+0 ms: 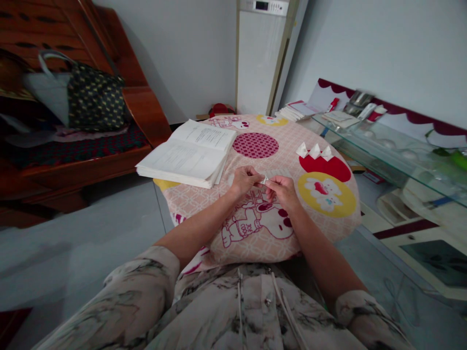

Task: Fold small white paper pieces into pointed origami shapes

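Observation:
Near the middle of the round table, my left hand (pixel 245 180) and my right hand (pixel 283 190) meet with fingertips pinched on a small piece of folded white paper (pixel 264 180). The fingers cover most of it, so its full shape is hidden. Beyond my right hand, three folded white paper pieces (pixel 314 151) with pointed tops stand in a row on the cloth. An open book (pixel 189 150) with printed pages lies to the left of my hands. A patterned pink tablecloth (pixel 204 209) with cartoon figures covers the table.
At the right stands a glass-topped cabinet (pixel 404 155) bearing a metal container, a red item and papers. A stack of booklets (pixel 297 110) lies at the table's far right. On the left is a wooden bench (pixel 142 116) with a dark patterned bag (pixel 97 99).

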Demonstrator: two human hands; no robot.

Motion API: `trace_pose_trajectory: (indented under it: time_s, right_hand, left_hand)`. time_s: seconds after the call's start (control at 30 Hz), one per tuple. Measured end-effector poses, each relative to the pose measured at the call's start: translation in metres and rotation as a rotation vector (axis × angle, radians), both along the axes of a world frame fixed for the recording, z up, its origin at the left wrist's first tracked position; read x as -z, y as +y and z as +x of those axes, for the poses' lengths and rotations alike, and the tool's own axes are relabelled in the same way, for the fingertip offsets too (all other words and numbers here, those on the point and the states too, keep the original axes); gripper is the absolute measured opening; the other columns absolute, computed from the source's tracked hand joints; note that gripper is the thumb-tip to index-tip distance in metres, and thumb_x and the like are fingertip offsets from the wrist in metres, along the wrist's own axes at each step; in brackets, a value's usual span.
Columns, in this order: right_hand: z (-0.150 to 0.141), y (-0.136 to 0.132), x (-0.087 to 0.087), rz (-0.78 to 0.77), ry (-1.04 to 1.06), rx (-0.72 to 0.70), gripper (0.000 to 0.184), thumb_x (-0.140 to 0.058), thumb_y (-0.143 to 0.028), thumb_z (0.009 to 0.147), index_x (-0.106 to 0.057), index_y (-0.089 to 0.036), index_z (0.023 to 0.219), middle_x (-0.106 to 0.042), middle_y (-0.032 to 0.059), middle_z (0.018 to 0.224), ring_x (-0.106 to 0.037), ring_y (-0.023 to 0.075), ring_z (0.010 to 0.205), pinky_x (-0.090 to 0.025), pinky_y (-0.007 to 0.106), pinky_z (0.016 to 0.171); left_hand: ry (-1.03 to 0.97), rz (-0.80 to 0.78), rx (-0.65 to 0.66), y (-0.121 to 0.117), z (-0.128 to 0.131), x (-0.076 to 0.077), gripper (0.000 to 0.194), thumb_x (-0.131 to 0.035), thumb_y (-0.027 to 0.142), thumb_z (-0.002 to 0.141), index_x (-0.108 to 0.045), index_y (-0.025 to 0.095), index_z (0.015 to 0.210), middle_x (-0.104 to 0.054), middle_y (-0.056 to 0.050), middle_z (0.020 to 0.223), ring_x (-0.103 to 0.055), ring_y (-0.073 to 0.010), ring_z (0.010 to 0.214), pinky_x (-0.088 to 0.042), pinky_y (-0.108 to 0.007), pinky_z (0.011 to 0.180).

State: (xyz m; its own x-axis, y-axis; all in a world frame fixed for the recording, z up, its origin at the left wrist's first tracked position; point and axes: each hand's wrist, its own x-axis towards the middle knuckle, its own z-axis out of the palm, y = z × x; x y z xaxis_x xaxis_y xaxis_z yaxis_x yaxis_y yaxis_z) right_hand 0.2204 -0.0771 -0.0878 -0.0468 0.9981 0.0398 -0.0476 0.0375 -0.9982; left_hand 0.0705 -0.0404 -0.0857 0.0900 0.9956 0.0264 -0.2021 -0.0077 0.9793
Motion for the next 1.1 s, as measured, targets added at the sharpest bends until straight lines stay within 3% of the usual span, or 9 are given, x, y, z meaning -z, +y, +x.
trace_pose_trajectory:
  time_s: [0.17,0.37,0.7,0.87,1.1]
  right_hand:
    - [0.001,0.002,0.002,-0.050,0.047,0.004,0.034,-0.085,-0.045,0.059,-0.065,-0.018,0.069,-0.067,0.0006,0.054,-0.060,0.0140,0.042,-0.050,0.023,0.038]
    - [0.004,0.003,0.000,-0.045,0.094,0.087,0.032,-0.084,-0.041,0.058,-0.064,-0.018,0.066,-0.064,-0.0004,0.050,-0.055,0.0122,0.038,-0.046,0.023,0.036]
    - [0.005,0.004,0.000,-0.035,0.108,0.143,0.029,-0.081,-0.038,0.056,-0.063,-0.018,0.066,-0.063,-0.0010,0.049,-0.055,0.0120,0.036,-0.045,0.022,0.035]
    - [0.004,0.006,0.003,-0.027,0.046,0.159,0.028,-0.079,-0.039,0.058,-0.063,-0.018,0.067,-0.062,-0.0010,0.047,-0.054,0.0120,0.035,-0.044,0.021,0.034]
    - [0.004,0.007,0.006,-0.012,0.005,0.164,0.028,-0.076,-0.041,0.060,-0.063,-0.018,0.069,-0.063,-0.0003,0.049,-0.055,0.0124,0.037,-0.043,0.021,0.033]
  left_hand:
    - [-0.012,-0.014,0.133,0.002,-0.003,0.002,0.031,-0.083,0.016,0.068,-0.054,0.015,0.059,-0.061,0.002,0.053,-0.059,-0.0096,0.044,-0.049,-0.020,0.048]
    - [-0.045,-0.105,0.226,0.002,-0.007,-0.002,0.032,-0.070,0.038,0.089,-0.065,0.011,0.071,-0.070,-0.005,0.065,-0.068,-0.0126,0.056,-0.055,-0.022,0.057]
    - [0.048,-0.024,0.297,0.004,-0.014,-0.002,0.012,-0.071,0.011,0.085,-0.060,0.011,0.079,-0.070,-0.001,0.064,-0.068,-0.0109,0.056,-0.057,-0.021,0.059]
    - [0.174,0.042,0.347,0.009,-0.016,0.002,0.012,-0.068,0.011,0.086,-0.058,0.013,0.078,-0.064,0.002,0.056,-0.063,-0.0108,0.046,-0.051,-0.020,0.049]
    - [0.197,0.046,0.380,0.012,-0.018,0.007,0.013,-0.068,0.014,0.085,-0.058,0.014,0.078,-0.068,0.001,0.059,-0.065,-0.0120,0.049,-0.053,-0.021,0.050]
